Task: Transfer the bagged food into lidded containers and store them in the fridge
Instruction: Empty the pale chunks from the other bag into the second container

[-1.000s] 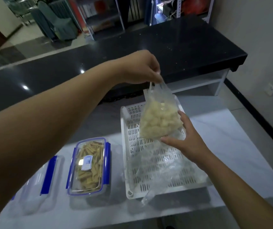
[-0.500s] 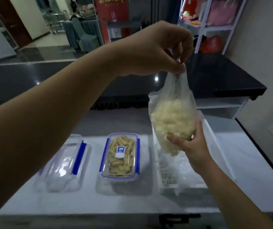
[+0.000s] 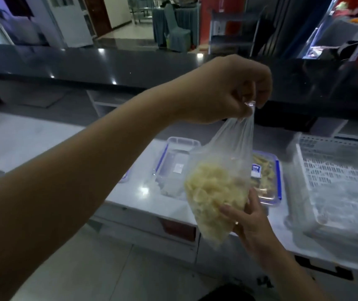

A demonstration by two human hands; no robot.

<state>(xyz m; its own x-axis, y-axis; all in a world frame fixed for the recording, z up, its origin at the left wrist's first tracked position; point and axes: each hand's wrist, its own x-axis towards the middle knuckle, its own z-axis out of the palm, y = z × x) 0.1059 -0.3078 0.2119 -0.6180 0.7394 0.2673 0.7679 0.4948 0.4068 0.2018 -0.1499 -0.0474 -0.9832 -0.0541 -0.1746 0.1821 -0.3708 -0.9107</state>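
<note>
Closest to us, the right hand (image 3: 247, 216) cups the bottom of the clear food bag (image 3: 217, 192) from below, fingers bent round it. The bag is full of pale yellow food bits and hangs in the air, not on the counter. Its long way runs up & down, tipped a bit: knotted top up, fat end down toward us. Up top, the left hand (image 3: 228, 90) pinches the twisted neck tight w/ fingertips.

Just past the bag, on the white counter (image 3: 143, 192), sit 2 boxes w/ blue clips. The empty lidded container (image 3: 173, 166) is behind the bag & a bit left, so the left hand is on its side. The filled container (image 3: 267, 179) peeks out right of the bag. Farther right is the white slotted tray (image 3: 336, 177). Far back is the dark counter (image 3: 130, 66).

I think the bag needs opening next, and the empty box's lid has to come off.
</note>
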